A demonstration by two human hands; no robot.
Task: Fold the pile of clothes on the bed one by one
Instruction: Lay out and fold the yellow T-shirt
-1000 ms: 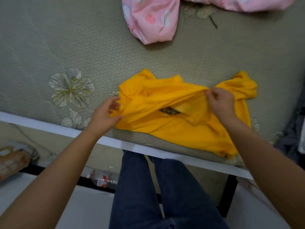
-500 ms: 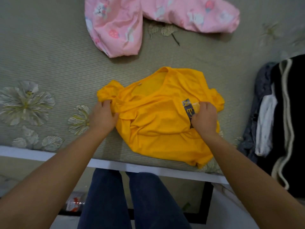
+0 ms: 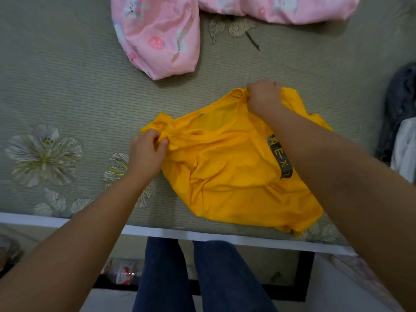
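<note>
A yellow T-shirt (image 3: pixel 234 176) with a dark printed label lies crumpled near the front edge of the bed, neck opening facing up. My left hand (image 3: pixel 147 154) pinches the shirt's left shoulder between thumb and fingers. My right hand (image 3: pixel 263 97) grips the fabric at the far right shoulder, fingers curled round it. My right forearm crosses over the shirt and hides part of its right side. A pile of dark and white clothes (image 3: pixel 403 122) lies at the right edge of the view.
Pink patterned bedding (image 3: pixel 162 39) lies at the far side of the grey-green flowered mattress (image 3: pixel 67 91). The bed's white front edge (image 3: pixel 202 235) runs across below the shirt. My legs in blue jeans (image 3: pixel 198 278) stand against it.
My right hand moved from the label near the shirt's middle up to the far right shoulder. My left hand shifted slightly along the left shoulder. The shirt is spread wider.
</note>
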